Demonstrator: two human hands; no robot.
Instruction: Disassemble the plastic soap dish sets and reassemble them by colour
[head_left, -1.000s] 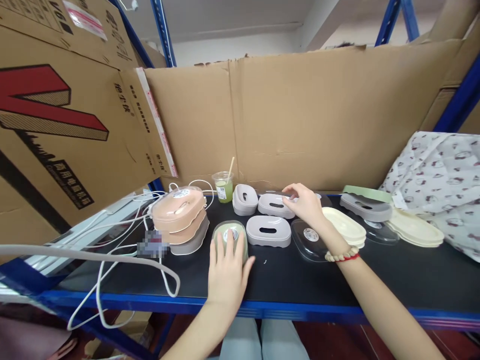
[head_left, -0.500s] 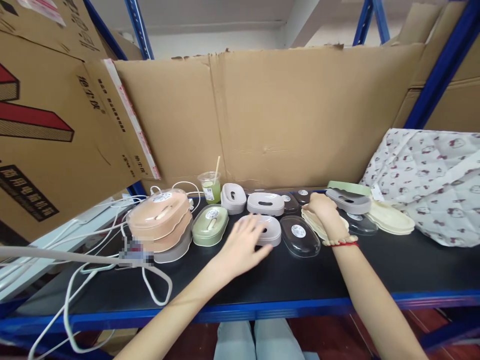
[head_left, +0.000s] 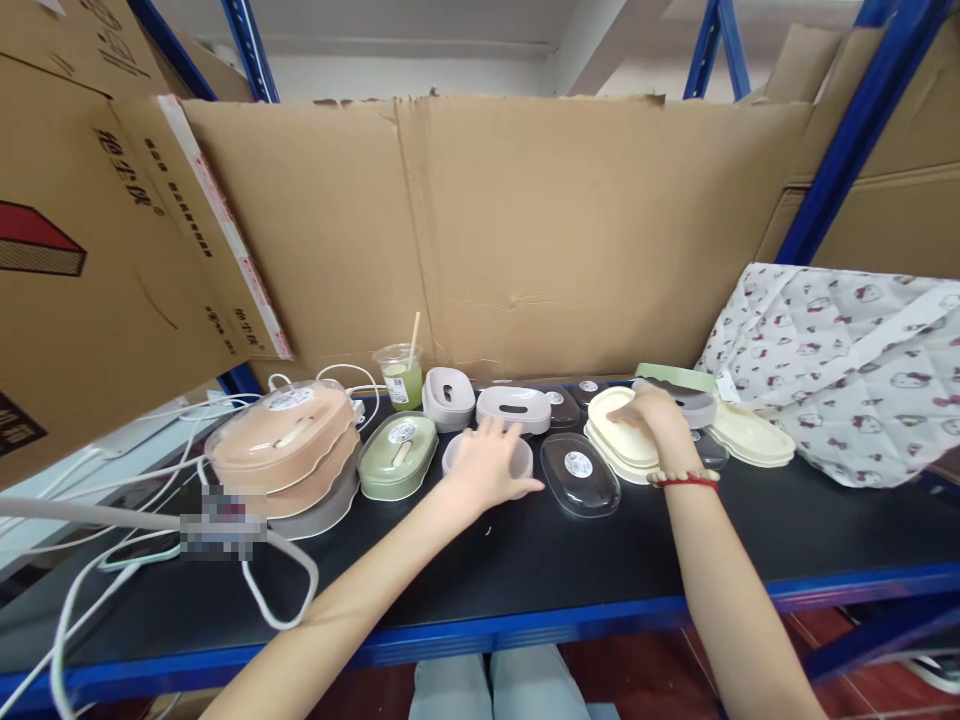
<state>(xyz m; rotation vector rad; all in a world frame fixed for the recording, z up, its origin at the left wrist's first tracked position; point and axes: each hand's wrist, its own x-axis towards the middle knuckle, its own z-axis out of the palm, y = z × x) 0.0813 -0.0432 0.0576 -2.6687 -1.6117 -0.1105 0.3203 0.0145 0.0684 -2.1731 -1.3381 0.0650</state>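
Left hand: over the front lilac box, palm down, thumb held out wide to the right, fingers loosely spread across the top. The hand hides the box's middle; can't tell whether the fingertips press on it. One second ago this hand lay flat on the green case; that case now sits uncovered, between the peach stack and the box.

Right hand: at the right side of the cream trays, thumb over the top tray. Other fingertips hidden, so can't tell if it pinches. One second ago it was at the rear lilac box; half a second ago it was bunched over the trays and covered much of them. Top tray now shows nearly whole, set off toward the back-left from those beneath; can't tell if lifted.

Trays lie on the black mat, just behind and right of the dark case. Cup stands behind the green case, as before. Patterned bag at far right, a second cream stack near it. View has swung right since the first frame.
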